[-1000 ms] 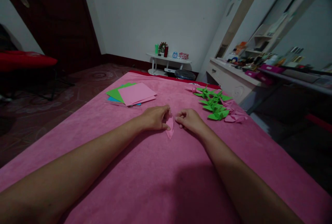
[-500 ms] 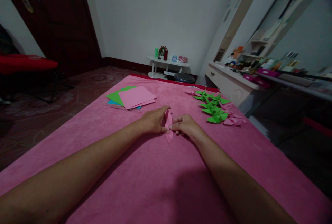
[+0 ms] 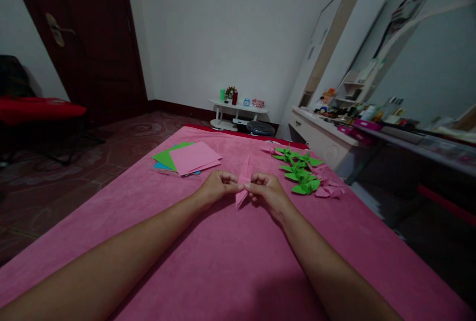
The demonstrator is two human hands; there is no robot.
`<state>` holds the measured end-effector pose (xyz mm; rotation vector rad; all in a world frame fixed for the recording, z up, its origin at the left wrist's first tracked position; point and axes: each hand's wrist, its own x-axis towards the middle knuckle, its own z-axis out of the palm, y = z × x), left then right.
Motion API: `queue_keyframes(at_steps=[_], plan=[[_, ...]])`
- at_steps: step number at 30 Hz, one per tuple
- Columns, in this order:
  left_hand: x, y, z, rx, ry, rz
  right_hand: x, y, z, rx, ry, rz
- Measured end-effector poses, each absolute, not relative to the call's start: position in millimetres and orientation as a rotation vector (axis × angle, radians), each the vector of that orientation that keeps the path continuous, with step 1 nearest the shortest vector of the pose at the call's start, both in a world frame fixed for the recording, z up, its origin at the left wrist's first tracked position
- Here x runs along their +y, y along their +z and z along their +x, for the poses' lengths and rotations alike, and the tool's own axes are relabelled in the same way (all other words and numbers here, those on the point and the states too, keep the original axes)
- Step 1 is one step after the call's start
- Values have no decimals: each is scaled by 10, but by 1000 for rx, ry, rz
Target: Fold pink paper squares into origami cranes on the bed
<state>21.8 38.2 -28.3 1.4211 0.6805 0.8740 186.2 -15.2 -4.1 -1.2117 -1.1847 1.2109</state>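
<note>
A narrow, pointed piece of folded pink paper (image 3: 245, 172) is held between my two hands over the pink cloth (image 3: 208, 256). My left hand (image 3: 218, 187) pinches its left side with thumb and fingers. From the right, my right hand (image 3: 268, 191) grips it too, the thumb lying across its middle. One long point reaches away from me, and a shorter one points back toward me. Beyond my left hand lies a stack of square paper sheets (image 3: 195, 156), pink on top with green and blue below. Green folded paper cranes (image 3: 307, 186) rest to the right of my right hand.
Pink folded cranes (image 3: 330, 191) lie beside the green ones near the cloth's right edge. At the far wall stands a low white table (image 3: 240, 108) with small items. A cluttered dresser (image 3: 323, 130) is on the right, a red chair (image 3: 40, 110) on the left.
The view has tilted up slightly. My left fingers have left the far tip of the folded pink paper and curled in at its side; the paper's long far point now shows.
</note>
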Motion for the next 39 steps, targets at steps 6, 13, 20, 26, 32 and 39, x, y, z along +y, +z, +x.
queue_keyframes(at_steps=[6,13,20,26,32,39], plan=[[364,-268,211,731,883,1416,-130,-86,1895,-1269,1119,-1242],[363,-272,223,729,873,1448,-113,-131,1843,-1345,849,-1280],[373,-267,203,689,796,1388,-128,-168,1789,-1327,987,-1254],[346,-222,194,616,700,1425,-139,-165,1801,-1302,980,-1277],[350,-233,192,550,841,1558,-161,-169,1748,-1317,1061,-1254],[316,-268,285,638,963,1595,-165,-140,1744,-1230,947,-1279]])
